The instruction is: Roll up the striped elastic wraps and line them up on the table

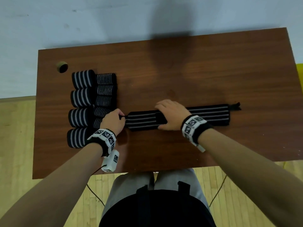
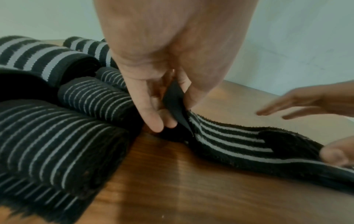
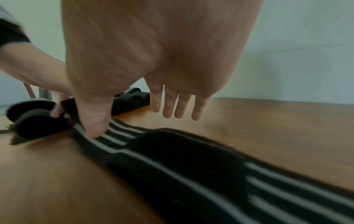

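Head view: a striped elastic wrap (image 1: 178,118) lies flat and unrolled across the middle of the brown wooden desk (image 1: 180,76), its black loop tab (image 1: 236,106) at the right end. The left hand (image 1: 113,122), fingers curled, pinches the wrap's left end at centre-left of the frame. The right hand (image 1: 172,116) lies spread over the wrap near its middle, fingers straight, gripping nothing. At left, two columns of rolled wraps stand side by side: four broad-striped rolls (image 1: 80,107) on the outside and five thin-striped rolls (image 1: 105,99) just beside them, the lowest partly hidden by the left hand. A round cable hole (image 1: 62,67) sits in the desk's upper left. Both wrists carry white marker bands (image 1: 105,136).

Left wrist view: the left hand (image 2: 162,91) pinches a black strap end (image 2: 173,103) of the wrap (image 2: 229,141) between thumb and fingers, lifting it just off the desk (image 2: 182,181). Thin-striped rolls (image 2: 63,144) fill the lower left, broad-striped rolls (image 2: 47,59) the upper left. The right hand (image 2: 306,103) hovers flat at the right edge.

Right wrist view: blurred. The right hand (image 3: 153,75) has four fingers (image 3: 178,104) extended and apart from the cloth, while its thumb (image 3: 95,121) touches the wrap (image 3: 182,159) running to the lower right. At left, the left hand (image 3: 47,84) holds the wrap's dark end.
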Action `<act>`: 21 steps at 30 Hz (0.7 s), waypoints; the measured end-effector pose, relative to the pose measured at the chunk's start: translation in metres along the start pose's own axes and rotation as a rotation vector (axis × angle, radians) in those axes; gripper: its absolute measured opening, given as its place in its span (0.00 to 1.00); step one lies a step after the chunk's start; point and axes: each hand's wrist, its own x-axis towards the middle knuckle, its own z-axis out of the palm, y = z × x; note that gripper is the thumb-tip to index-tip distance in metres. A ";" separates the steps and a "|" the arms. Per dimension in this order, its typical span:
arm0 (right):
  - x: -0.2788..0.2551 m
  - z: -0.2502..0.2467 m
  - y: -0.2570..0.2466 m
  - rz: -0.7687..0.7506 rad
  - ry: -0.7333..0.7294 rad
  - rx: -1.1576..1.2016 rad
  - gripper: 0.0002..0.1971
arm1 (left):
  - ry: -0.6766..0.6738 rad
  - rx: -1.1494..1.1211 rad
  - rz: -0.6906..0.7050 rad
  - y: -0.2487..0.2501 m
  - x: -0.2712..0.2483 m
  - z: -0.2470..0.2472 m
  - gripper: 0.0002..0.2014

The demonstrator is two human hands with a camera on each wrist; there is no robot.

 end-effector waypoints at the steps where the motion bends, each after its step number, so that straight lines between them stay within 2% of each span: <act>1: 0.009 0.004 -0.014 -0.026 -0.038 0.036 0.53 | -0.005 -0.037 0.027 0.004 -0.001 -0.003 0.02; 4: 0.022 0.010 -0.040 -0.019 -0.031 0.207 0.64 | 0.005 -0.132 0.220 0.021 -0.009 -0.016 0.03; 6: 0.020 -0.002 -0.049 -0.023 0.031 0.407 0.61 | -0.039 -0.166 0.378 0.037 -0.019 -0.033 0.05; 8: 0.017 -0.021 -0.053 -0.040 0.129 0.527 0.45 | -0.092 -0.143 0.517 0.054 -0.023 -0.051 0.06; 10: 0.014 -0.043 -0.054 -0.028 0.206 0.518 0.26 | -0.055 -0.127 0.565 0.068 -0.021 -0.067 0.06; 12: 0.011 -0.062 -0.052 0.019 0.294 0.540 0.20 | 0.041 -0.188 0.573 0.081 -0.018 -0.080 0.06; 14: 0.006 -0.081 -0.051 0.052 0.378 0.605 0.20 | 0.141 -0.290 0.585 0.096 -0.020 -0.089 0.09; 16: 0.000 -0.101 -0.050 0.076 0.450 0.704 0.18 | 0.270 -0.520 0.561 0.109 -0.019 -0.095 0.15; 17: -0.004 -0.111 -0.051 0.087 0.504 0.764 0.16 | 0.305 -0.669 0.484 0.117 -0.021 -0.102 0.15; 19: -0.009 -0.131 -0.054 0.107 0.634 0.889 0.15 | 0.247 -0.910 0.330 0.133 -0.025 -0.120 0.11; 21: -0.012 -0.151 -0.058 0.110 0.752 1.009 0.14 | 0.076 -1.031 0.292 0.147 -0.026 -0.136 0.10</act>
